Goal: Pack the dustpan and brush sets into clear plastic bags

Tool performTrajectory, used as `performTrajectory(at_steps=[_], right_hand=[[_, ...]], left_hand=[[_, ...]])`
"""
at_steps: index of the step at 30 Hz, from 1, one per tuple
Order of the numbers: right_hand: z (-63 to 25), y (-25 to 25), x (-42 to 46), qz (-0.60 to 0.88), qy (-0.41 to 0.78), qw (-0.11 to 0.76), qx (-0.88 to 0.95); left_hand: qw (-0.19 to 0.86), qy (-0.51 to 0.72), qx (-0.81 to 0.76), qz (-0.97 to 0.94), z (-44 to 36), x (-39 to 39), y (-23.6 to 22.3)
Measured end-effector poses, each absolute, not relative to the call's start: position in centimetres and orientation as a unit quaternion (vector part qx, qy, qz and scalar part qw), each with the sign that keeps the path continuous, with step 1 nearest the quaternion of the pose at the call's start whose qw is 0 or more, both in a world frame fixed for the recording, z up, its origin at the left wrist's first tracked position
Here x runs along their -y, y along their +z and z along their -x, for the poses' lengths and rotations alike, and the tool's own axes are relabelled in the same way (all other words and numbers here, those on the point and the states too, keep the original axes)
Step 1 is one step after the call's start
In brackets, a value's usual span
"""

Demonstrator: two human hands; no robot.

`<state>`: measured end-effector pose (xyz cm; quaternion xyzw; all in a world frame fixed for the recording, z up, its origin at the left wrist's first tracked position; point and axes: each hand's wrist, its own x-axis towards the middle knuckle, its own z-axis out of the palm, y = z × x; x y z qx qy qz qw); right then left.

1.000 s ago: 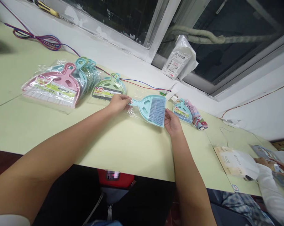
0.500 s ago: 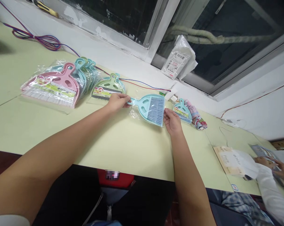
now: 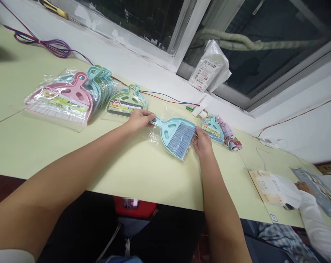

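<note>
— Blue dustpan set (image 3: 174, 136) has turned since half a second ago: its bristle end now slants toward the near edge of the desk (image 3: 143, 171).
— How is it held?
— Left fingers (image 3: 149, 116) pinch the handle (image 3: 159, 123); right fingers (image 3: 198, 133) grip the far corner of the wide end. It's between them, over the desk; whether it touches, I can't tell.
— And around that?
— Green dustpan set (image 3: 128, 98) just beyond the left fingers, pink-fronted stack (image 3: 75, 89) further left. Beyond the right fingers, another wrapped blue set (image 3: 213, 126) beside a patterned cloth bundle (image 3: 229, 136).
</note>
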<state>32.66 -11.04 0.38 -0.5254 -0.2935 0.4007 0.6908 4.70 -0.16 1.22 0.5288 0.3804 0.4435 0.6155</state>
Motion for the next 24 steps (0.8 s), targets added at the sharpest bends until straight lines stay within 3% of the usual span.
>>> performTrajectory(at_steps=[9, 13, 16, 24], right_hand=[[-33.3, 1.6, 11.6, 0.55, 0.42, 0.671, 0.266], [-33.3, 2.0, 12.3, 0.544, 0.541, 0.548, 0.332], [-33.2, 2.2, 12.8, 0.57, 0.557, 0.471, 0.377], [-33.6, 2.3, 13.0, 0.61, 0.493, 0.475, 0.399]], left_hand=[[0.605, 0.447, -0.411, -0.515, -4.1, -0.2, 2.1], [0.587, 0.469, -0.432, -0.499, -4.0, -0.4, 2.1], [0.578, 0.484, -0.44, -0.488, -3.8, -0.7, 2.1], [0.564, 0.505, -0.44, -0.483, -3.4, -1.4, 2.0]])
